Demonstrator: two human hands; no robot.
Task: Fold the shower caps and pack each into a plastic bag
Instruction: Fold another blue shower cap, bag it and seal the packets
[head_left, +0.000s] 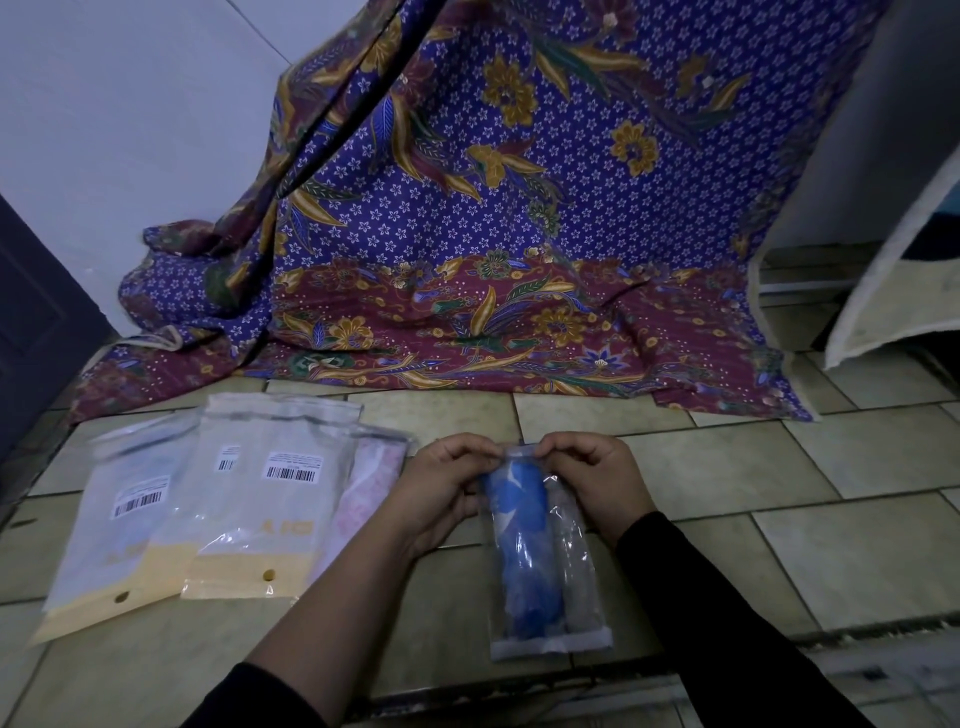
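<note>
A narrow clear plastic bag (574, 582) lies lengthwise on the tiled floor in front of me, with a folded blue shower cap (522, 551) inside it. My left hand (441, 488) and my right hand (597, 480) both pinch the bag's far end, where its opening is, thumbs and fingers meeting at the top edge. To the left lie several flat plastic bags (244, 499) with barcode labels and yellow bottom strips. A pale pink patterned piece (363, 499), maybe another cap, sticks out from under them beside my left wrist.
A purple and maroon flowered cloth (467, 249) hangs down and spreads over the floor beyond my hands. A dark door (36, 322) stands at the left. A white mat edge (893, 280) leans at the right. Tiled floor (779, 467) stretches to the right.
</note>
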